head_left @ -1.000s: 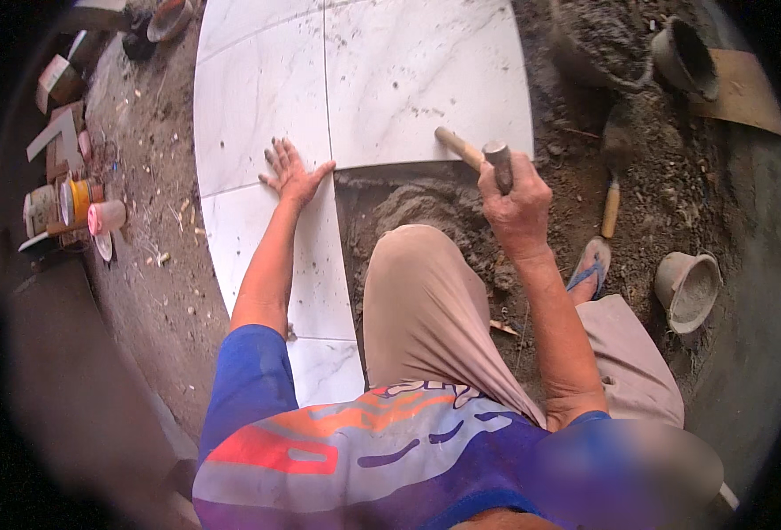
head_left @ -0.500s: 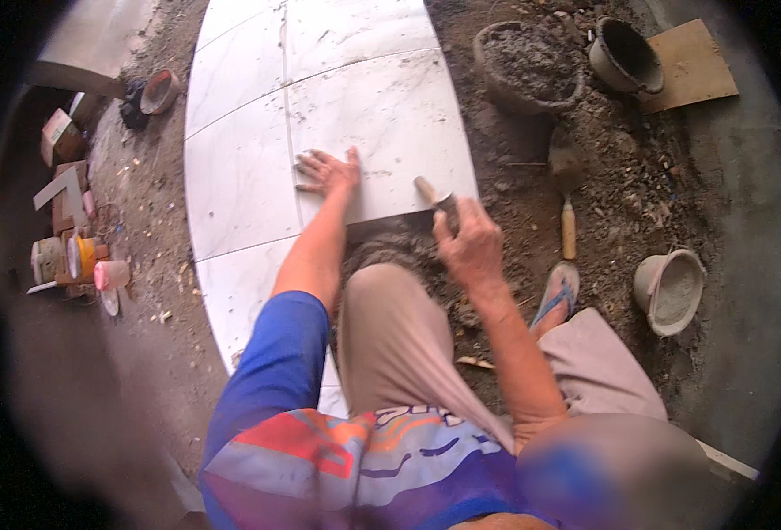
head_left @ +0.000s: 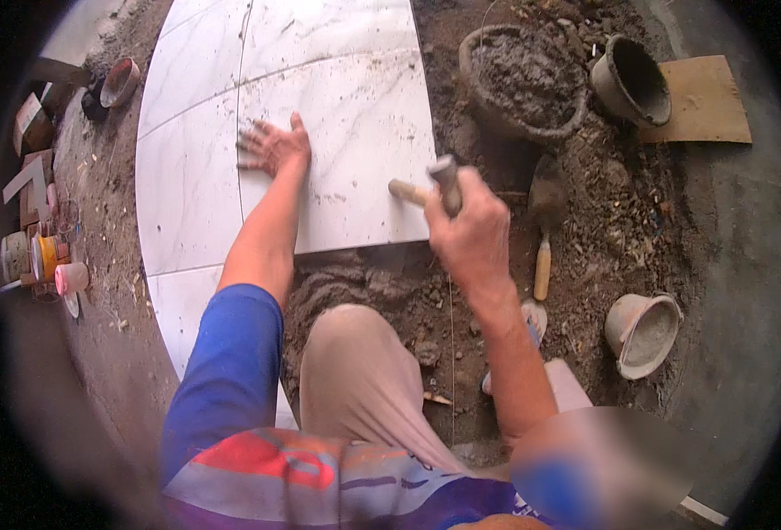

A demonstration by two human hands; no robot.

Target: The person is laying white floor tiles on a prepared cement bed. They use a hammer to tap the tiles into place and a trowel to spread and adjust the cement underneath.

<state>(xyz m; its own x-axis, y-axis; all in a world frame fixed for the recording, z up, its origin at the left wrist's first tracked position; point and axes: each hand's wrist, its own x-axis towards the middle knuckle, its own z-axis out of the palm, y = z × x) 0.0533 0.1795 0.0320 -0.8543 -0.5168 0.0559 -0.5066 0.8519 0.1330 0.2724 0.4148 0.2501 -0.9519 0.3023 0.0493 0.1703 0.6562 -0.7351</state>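
My left hand (head_left: 275,147) lies flat with spread fingers on a white marbled floor tile (head_left: 355,150), close to the seam with the neighbouring tile. In my right hand (head_left: 474,225) is a hammer (head_left: 411,192), gripped around its metal head. Its short wooden handle points left over the tile's near right corner; whether the tip touches the tile I cannot tell. Wet grey mortar (head_left: 355,278) lies along the tile's near edge, beside my bent knee. A thin string runs from near that corner toward me.
To the right are a tub of mortar (head_left: 527,75), a dark bucket (head_left: 633,79) on a board (head_left: 704,102), a trowel (head_left: 543,265) with a wooden handle, and a pale bucket (head_left: 646,336). Small containers (head_left: 46,256) and a reddish bowl (head_left: 120,82) sit at the left.
The view has shifted, so the tiles appear farther left and lower. My right hand has moved the hammer farther in over the tile, its head now turned up. My left hand stays on the tile.
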